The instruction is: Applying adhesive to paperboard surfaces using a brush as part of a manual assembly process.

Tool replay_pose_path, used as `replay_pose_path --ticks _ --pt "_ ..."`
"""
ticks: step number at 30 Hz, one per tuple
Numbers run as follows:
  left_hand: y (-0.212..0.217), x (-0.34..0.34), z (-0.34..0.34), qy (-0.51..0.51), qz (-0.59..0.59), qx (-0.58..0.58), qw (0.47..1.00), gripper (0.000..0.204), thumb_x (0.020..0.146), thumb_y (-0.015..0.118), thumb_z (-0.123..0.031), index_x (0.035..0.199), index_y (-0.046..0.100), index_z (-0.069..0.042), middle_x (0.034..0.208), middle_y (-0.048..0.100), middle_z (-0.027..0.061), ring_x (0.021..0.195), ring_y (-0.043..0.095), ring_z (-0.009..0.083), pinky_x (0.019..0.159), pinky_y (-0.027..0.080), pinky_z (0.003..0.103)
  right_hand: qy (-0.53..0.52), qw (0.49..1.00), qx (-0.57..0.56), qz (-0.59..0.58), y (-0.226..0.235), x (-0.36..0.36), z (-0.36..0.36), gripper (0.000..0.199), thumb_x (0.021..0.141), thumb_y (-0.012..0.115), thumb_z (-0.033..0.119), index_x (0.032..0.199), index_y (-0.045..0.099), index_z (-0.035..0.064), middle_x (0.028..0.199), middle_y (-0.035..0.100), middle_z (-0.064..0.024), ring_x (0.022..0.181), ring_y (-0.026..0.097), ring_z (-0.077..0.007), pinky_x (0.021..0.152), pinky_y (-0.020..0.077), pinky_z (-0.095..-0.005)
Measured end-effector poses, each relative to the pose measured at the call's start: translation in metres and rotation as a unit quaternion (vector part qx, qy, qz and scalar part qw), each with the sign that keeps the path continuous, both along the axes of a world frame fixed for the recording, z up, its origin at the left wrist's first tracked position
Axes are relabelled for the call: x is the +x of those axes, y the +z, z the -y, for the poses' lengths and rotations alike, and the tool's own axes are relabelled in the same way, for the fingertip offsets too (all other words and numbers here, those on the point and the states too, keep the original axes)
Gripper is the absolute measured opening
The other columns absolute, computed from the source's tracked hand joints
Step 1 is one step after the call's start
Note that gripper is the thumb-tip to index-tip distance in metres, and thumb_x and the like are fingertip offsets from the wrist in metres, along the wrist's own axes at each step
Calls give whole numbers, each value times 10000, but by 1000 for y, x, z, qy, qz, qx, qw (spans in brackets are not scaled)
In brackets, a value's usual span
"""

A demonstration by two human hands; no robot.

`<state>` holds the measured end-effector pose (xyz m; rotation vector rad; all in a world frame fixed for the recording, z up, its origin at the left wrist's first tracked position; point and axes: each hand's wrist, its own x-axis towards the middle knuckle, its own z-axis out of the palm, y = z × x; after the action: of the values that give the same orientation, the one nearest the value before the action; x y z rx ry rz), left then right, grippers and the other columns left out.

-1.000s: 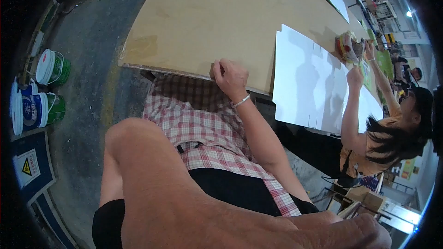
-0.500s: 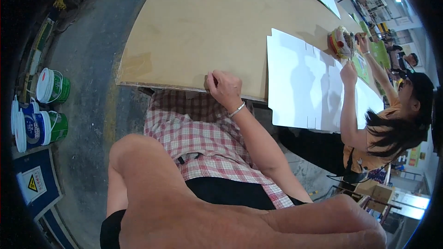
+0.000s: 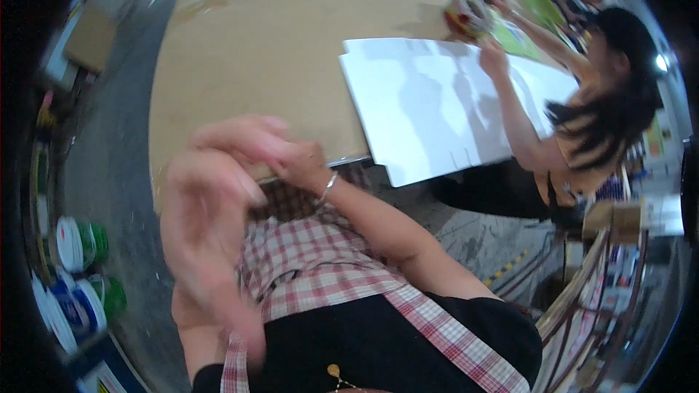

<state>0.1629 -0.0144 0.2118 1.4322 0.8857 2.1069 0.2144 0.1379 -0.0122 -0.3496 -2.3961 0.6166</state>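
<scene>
Left hand (image 3: 207, 207): large in view, close to camera, motion-blurred. Fingers spread wide, thumb pointing downward; nothing seen in the palm. Its fingertips overlap the right hand (image 3: 302, 164) in view; cannot tell whether the two touch.

Right hand: at the table's near edge, partly covered by the left fingers. How far its fingers are curled, or whether they hold anything, cannot tell. Bracelet (image 3: 329, 185) around that wrist.

Table (image 3: 291, 51): broad, brown, beyond both hands. Contact between the right hand and its edge not clear.

White sheet (image 3: 400, 116): flat on the table, to the right of both hands and apart from them. Notched corner, short slits by its near edge; near corner juts past the table edge. Shadows fall across it.

Co-worker (image 3: 582, 124) at right, dark cap and orange top, one forearm reaching over the sheet. That person's hands are near a red-and-yellow bundle (image 3: 466, 18) just beyond the sheet; grip unclear.

Wearer: checked apron (image 3: 306, 262) over black clothing. Buckets (image 3: 73, 244), green and blue with white lids, on the floor (image 3: 149, 276) at left.
</scene>
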Motion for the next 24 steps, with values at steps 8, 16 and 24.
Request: replay_pose_path --ticks 8,16,24 --pt "-182 -94 -25 270 -67 -371 886 58 938 640 -15 904 597 5 878 582 2 818 540 86 771 468 239 -21 1000 4 -22 -14 -5 5 164 830 670 237 742 638 102 670 626 -115 613 639 -324 561 516 -443" --pt "-246 -127 -38 230 86 -327 912 118 1024 541 -138 971 585 -43 767 568 0 647 529 82 583 450 214 -1 1000 28 2 -9 -4 3 228 859 650 225 725 534 82 648 589 -125 621 628 -326 567 497 -446" --pt "-248 -115 -32 282 31 -330 901 223 1029 523 -168 863 588 -34 695 593 3 638 534 91 591 448 277 20 1000 -2 -12 -11 -3 1 222 856 694 266 727 631 97 652 625 -117 595 636 -313 545 505 -432"
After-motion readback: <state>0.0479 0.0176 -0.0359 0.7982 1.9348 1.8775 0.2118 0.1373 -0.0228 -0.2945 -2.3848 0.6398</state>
